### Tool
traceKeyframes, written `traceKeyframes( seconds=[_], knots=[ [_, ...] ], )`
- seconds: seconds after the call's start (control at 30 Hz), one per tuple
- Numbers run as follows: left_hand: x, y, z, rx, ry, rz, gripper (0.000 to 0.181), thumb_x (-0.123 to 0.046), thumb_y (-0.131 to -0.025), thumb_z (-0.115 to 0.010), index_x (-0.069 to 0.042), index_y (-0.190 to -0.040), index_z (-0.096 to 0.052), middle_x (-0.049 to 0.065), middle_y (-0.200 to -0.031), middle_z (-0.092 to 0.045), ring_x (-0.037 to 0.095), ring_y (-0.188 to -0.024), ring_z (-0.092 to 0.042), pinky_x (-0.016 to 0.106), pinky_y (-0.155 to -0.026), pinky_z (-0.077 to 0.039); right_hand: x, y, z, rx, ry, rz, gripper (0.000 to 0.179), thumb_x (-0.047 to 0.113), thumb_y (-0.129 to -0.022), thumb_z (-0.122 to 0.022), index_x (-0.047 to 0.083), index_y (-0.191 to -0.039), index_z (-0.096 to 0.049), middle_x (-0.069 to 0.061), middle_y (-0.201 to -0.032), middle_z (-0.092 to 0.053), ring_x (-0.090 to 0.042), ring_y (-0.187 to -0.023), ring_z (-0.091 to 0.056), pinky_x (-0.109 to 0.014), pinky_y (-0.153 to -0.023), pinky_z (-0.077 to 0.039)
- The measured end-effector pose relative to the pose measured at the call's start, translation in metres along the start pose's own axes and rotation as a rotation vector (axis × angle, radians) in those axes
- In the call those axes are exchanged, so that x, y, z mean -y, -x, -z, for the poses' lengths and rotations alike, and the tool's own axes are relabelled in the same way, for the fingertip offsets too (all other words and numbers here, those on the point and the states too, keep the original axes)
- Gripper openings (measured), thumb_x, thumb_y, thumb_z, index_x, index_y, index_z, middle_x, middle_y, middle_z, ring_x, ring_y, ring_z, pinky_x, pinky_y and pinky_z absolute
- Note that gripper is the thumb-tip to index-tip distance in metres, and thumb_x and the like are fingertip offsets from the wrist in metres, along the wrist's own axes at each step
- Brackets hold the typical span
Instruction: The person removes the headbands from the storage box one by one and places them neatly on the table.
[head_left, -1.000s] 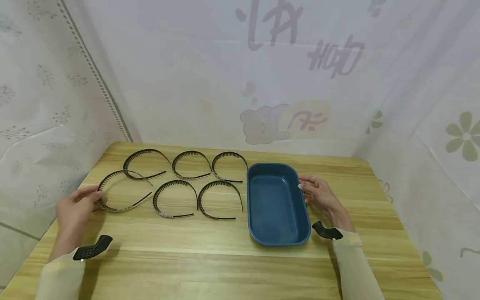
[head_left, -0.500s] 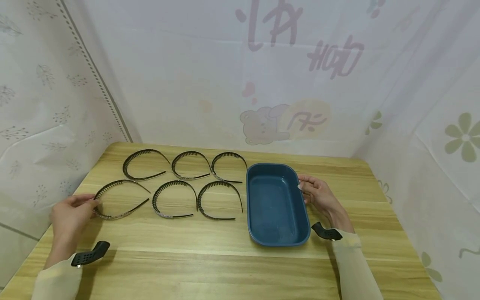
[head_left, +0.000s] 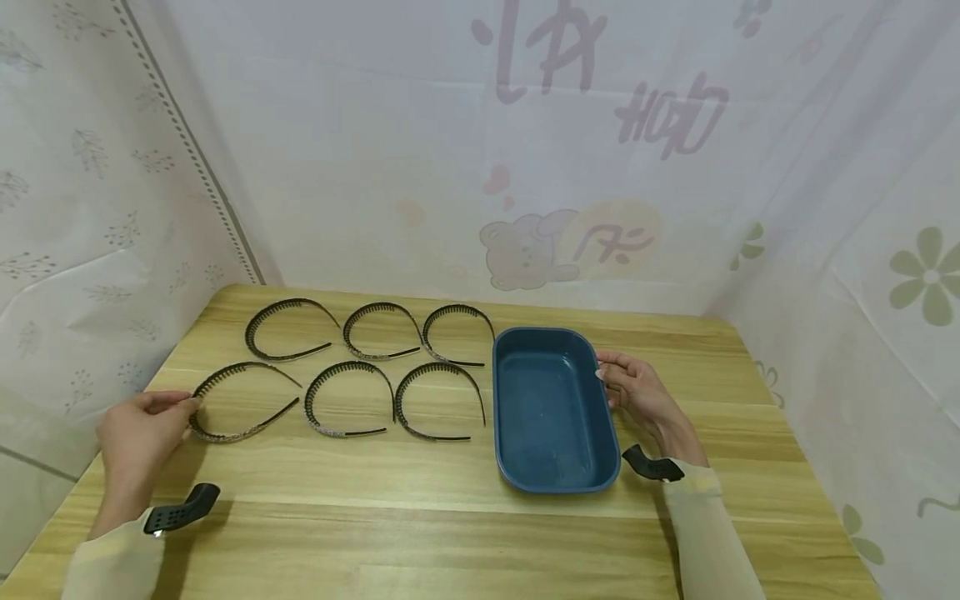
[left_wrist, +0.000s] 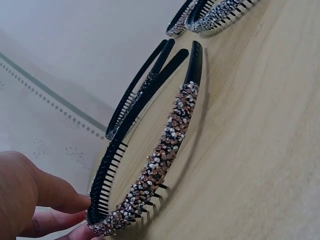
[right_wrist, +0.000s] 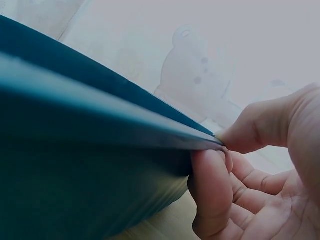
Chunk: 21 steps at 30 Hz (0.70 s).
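Observation:
My left hand (head_left: 144, 433) pinches the outer curve of a toothed black headband (head_left: 234, 437) at the front left of the group. In the left wrist view this headband (left_wrist: 167, 142) carries pink and silver stones along its band, and its comb teeth point inward. Thumb and fingertips grip its rounded middle, close over the table. On the other side, my right hand (head_left: 641, 396) holds the right rim of a blue rectangular basin (head_left: 555, 425), which has nothing in it. The right wrist view shows the thumb on top of the rim and curled fingers under it.
Several more headbands lie in two rows: a back-left one (head_left: 258, 329), a back-middle one (head_left: 360, 333), a back-right one (head_left: 438, 337), and two in front, one (head_left: 318, 408) beside another (head_left: 408, 417). The wooden table (head_left: 420, 542) meets a printed curtain (head_left: 375, 208) behind.
My left hand has brought its headband down and toward me, from overlapping the back-left headband to the front row. The right hand and basin have hardly moved.

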<state>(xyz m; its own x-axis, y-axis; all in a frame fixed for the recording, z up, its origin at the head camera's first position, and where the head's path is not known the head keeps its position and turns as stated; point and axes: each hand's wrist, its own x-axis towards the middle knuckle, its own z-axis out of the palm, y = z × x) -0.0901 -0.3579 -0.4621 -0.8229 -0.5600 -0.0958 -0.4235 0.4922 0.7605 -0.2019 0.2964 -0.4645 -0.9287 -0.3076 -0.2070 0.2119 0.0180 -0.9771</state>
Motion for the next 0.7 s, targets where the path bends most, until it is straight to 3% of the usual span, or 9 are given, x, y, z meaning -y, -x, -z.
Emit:
traceKeyframes(
  seconds=[0.3, 0.43, 0.7],
  knots=[
    [-0.002, -0.004, 0.002, -0.051, -0.041, 0.011, 0.029, -0.034, -0.097, -0.064, -0.009, -0.106, -0.075, -0.041, -0.061, -0.049, -0.006, -0.062, -0.05, 0.021, -0.055, -0.043, -0.001, -0.001, -0.001, -0.011, 0.014, -0.009, 0.047, 0.016, -0.106, -0.058, -0.006, -0.143, -0.041, 0.006, -0.101, -0.069, -0.005, -0.073, -0.06, -0.021, -0.057, -0.049],
    [-0.009, -0.006, -0.001, -0.083, -0.008, 0.006, 0.022, -0.035, -0.097, -0.064, -0.017, -0.103, -0.074, -0.042, -0.062, -0.049, -0.009, -0.064, -0.05, 0.021, -0.054, -0.044, -0.001, -0.003, -0.001, -0.031, 0.029, -0.02, 0.045, 0.016, -0.106, -0.057, -0.005, -0.143, -0.042, 0.006, -0.099, -0.07, -0.006, -0.072, -0.061, -0.021, -0.056, -0.049],
    [-0.026, -0.002, -0.005, -0.089, 0.056, -0.022, 0.019, -0.035, -0.098, -0.063, -0.023, -0.108, -0.074, -0.041, -0.068, -0.054, -0.018, -0.066, -0.053, 0.013, -0.055, -0.046, 0.001, -0.002, -0.001, -0.062, 0.177, -0.023, 0.042, 0.024, -0.106, -0.059, 0.002, -0.141, -0.05, 0.007, -0.084, -0.068, -0.01, -0.071, -0.062, -0.027, -0.061, -0.052]
  ],
)
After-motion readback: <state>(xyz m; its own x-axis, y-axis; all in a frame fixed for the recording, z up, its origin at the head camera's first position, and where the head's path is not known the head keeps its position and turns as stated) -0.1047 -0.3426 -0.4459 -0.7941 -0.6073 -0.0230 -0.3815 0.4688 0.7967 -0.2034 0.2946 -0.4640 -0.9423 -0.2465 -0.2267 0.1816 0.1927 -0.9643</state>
